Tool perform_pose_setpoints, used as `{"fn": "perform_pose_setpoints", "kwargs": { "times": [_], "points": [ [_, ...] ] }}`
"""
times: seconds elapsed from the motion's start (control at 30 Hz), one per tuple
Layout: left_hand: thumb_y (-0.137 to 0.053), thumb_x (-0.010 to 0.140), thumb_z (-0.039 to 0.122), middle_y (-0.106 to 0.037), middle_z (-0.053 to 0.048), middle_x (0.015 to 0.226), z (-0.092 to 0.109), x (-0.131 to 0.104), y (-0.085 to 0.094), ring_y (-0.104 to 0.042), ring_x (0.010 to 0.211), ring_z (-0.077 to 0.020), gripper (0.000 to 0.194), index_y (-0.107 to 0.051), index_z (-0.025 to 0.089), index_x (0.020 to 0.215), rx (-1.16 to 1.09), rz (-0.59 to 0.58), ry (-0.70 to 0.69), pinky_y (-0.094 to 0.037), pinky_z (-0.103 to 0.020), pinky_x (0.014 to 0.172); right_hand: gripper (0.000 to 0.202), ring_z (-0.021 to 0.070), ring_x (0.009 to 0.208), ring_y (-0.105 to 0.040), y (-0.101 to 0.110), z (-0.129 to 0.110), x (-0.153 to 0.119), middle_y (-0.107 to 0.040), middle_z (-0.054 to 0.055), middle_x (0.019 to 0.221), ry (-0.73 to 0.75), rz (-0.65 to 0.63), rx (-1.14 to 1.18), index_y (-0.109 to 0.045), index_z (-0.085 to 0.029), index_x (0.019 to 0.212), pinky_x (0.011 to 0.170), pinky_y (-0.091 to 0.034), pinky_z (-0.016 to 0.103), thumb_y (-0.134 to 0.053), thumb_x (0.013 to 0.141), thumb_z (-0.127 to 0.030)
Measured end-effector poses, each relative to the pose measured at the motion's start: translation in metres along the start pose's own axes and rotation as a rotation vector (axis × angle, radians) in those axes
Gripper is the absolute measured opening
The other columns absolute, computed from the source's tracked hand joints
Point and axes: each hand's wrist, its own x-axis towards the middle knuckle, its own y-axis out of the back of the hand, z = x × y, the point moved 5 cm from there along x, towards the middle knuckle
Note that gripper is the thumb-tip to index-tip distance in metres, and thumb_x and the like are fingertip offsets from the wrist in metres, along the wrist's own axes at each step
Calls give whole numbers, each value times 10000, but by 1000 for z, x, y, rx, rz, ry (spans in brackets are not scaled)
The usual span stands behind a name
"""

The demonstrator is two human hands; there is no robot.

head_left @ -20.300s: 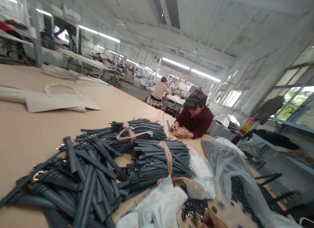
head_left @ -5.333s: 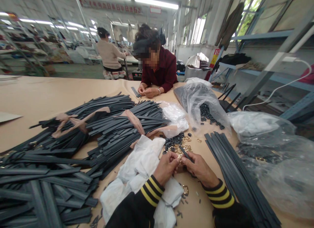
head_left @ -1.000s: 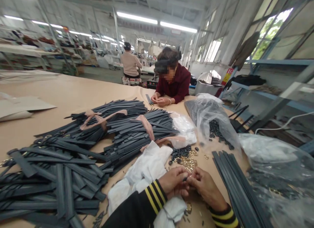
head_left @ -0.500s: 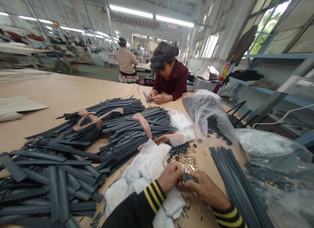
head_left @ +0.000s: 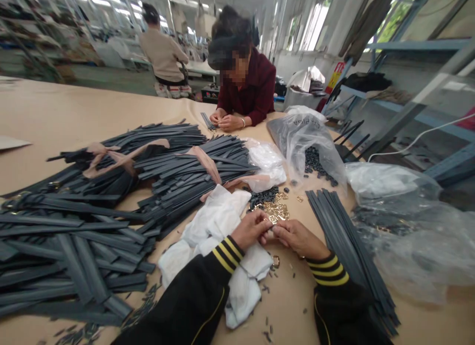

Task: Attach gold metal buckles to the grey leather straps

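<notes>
Inside clear bag (head_left: 297, 137), dark loops (head_left: 315, 164)

Clear bag (head_left: 302, 132): dark print, blurred, perhaps Latin capitals; unreadable.

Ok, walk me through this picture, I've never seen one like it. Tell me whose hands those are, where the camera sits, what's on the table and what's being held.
The camera is worn on a person's head and looks down at their own two bare hands. The left hand and right hand, in black sleeves with yellow-striped cuffs, meet over a small part too hidden to name. On the tan paper-covered table lie heaps of dark grey flat straps, a crumpled white cloth, small gold metal buckles and clear plastic bags. Across the table a co-worker in a maroon top handles small pieces.
</notes>
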Motion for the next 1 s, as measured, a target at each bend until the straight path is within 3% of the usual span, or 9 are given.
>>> {"fn": "perform_pose_setpoints", "kwargs": {
  "times": [0.1,0.27,0.3,0.4,0.47,0.63,0.73,0.83,1.0],
  "points": [
    [-579,675,452,-500,43,475,4,0,0,-470,384,-49,346,-461,127,678,-24,-120,20,-405,-159,387,342,67,435,-344,2,2,3,-360,-65,470,-12,-1,-100,-432,-171,555,432,-254,188,-374,840,-351],
    [-600,670,420,-542,23,547,4,0,-3,-510,415,-53,330,-483,114,704,-63,-132,36,-424,-151,382,303,93,476,-432,11,-8,6,-451,-44,507,13,46,-264,-514,-173,620,477,-324,205,-381,838,-336],
    [-599,670,417,-543,26,553,3,1,-3,-511,413,-54,327,-476,117,717,-71,-102,31,-421,-151,374,260,109,525,-472,18,-14,3,-498,-27,553,34,124,-321,-534,-173,659,518,-354,219,-407,828,-325],
    [-549,711,411,-525,42,500,0,3,3,-481,364,-48,299,-437,133,713,-82,65,7,-385,-138,333,156,158,696,-527,46,-34,-20,-577,36,739,73,543,-500,-554,-171,776,654,-398,270,-474,796,-304],
    [-515,738,390,-521,42,471,0,3,8,-467,346,-43,273,-424,138,692,-96,146,-11,-378,-134,335,141,160,707,-535,52,-36,-37,-585,47,781,36,646,-551,-555,-177,792,663,-407,273,-471,800,-290],
    [-532,726,374,-533,42,491,3,1,9,-475,354,-37,261,-418,142,696,-175,165,-32,-384,-131,357,87,181,705,-566,11,7,-47,-601,48,756,-172,327,-621,-577,-183,785,647,-421,283,-497,753,-200],
    [-541,713,385,-538,39,506,4,1,7,-491,373,-43,273,-413,144,697,-177,156,-27,-386,-131,355,92,195,745,-552,-6,26,-45,-581,60,781,-212,337,-639,-559,-174,783,671,-416,302,-482,734,-160],
    [-527,722,368,-537,33,520,3,1,6,-491,378,-43,253,-414,142,699,-146,172,-34,-378,-127,343,22,170,657,-521,-10,27,-42,-539,22,700,-202,338,-562,-517,-183,712,619,-408,294,-508,705,-164],
    [-509,730,364,-529,39,519,3,0,6,-471,365,-39,241,-411,144,718,-100,227,-60,-359,-125,332,111,122,545,-493,-2,10,-31,-494,-31,605,-182,401,-66,-468,-189,675,517,-422,245,-544,718,-256]
  ]
}}
